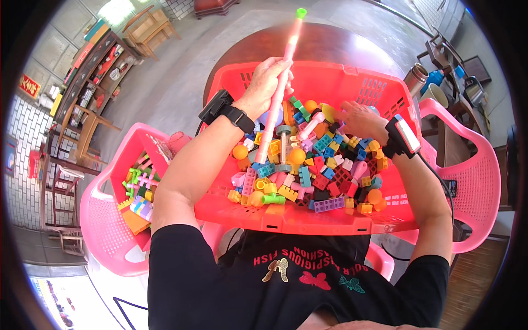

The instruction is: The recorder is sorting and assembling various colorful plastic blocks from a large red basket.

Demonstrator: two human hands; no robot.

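Observation:
My left hand (268,82) is closed around a long pale-pink plastic rod (269,126), held up at a slant. A green cap tops the rod, and its lower end reaches down among the toy blocks. My right hand (362,120) rests on the far right of the pile, fingers stretched out beside a yellow block (328,113); its fingertips are partly hidden. The red basket (330,221) holds the mixed toy blocks (324,181). Among them lie orange balls (297,156), a grey-wheeled axle piece (283,148) and a pink peg-shaped piece (312,125).
The basket stands on a round dark table (324,41). At left, a pink chair (102,220) carries a second red bin (124,190) with more toy pieces. Another pink chair (478,165) is at right, near a steel flask (416,77). Wooden shelves (88,71) line the left side.

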